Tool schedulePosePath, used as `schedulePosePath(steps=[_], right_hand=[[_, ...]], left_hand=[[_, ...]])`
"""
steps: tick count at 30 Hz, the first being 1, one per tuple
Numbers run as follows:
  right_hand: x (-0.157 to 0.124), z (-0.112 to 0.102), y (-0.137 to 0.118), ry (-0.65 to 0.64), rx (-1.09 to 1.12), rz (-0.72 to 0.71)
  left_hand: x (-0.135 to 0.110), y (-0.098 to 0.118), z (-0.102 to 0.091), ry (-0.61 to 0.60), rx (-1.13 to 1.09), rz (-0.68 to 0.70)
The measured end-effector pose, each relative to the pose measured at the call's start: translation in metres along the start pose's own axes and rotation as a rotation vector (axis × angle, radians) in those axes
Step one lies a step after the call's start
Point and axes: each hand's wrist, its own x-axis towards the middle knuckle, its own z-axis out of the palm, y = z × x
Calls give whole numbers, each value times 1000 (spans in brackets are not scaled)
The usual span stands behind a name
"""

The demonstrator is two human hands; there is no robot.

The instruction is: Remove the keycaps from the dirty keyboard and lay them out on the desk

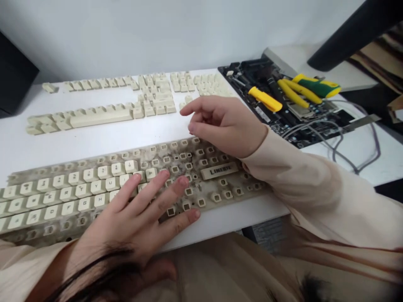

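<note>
A dirty beige keyboard base (209, 188) lies along the table's front edge, with bare key sockets over its right part and a "LIMEIDE"-like label plate (220, 170). Letter keycaps (66, 193) are seated in rows on its left half. My left hand (135, 214) rests spread over the keyboard's middle, fingertips by the P keycap (151, 173), holding nothing. Above the keyboard's far edge hovers my right hand (223, 123), thumb and index finger apart with nothing visible between them. Beyond it, loose keycaps (157, 90) and a long space bar (102, 119) lie in rows.
At the right, a black circuit board (261, 113) carries a yellow-handled screwdriver (265, 99), yellow-handled pliers (294, 93) and a green-and-yellow handled tool (317, 85). A grey cable (338, 147) loops beside it. A black monitor stand (343, 37) rises behind; a dark box (15, 75) stands left.
</note>
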Motion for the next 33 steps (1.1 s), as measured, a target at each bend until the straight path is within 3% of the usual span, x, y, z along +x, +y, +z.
schedulePosePath(steps=[10,17,19,23,25,29,33], right_hand=[[-1,2,0,-6,-27,-48],[-2,0,-7,-33,-88,26],[-4,-4,-11,-66,-141,-66],[-13,-11,-24,-185,-224,-417],[-18,-11,-30,-247,-256,-524],[-28,-5,-30,-347,-317,-517],[-31,2,-20,-358,-350,-474]], left_hand=[[1,2,-2,5,-27,4],[0,1,2,37,-40,0],[0,1,4,53,-42,-15],[1,2,5,73,-89,-45],[1,4,5,69,-99,-56],[1,6,7,53,-56,-60],[1,5,9,61,-18,-16]])
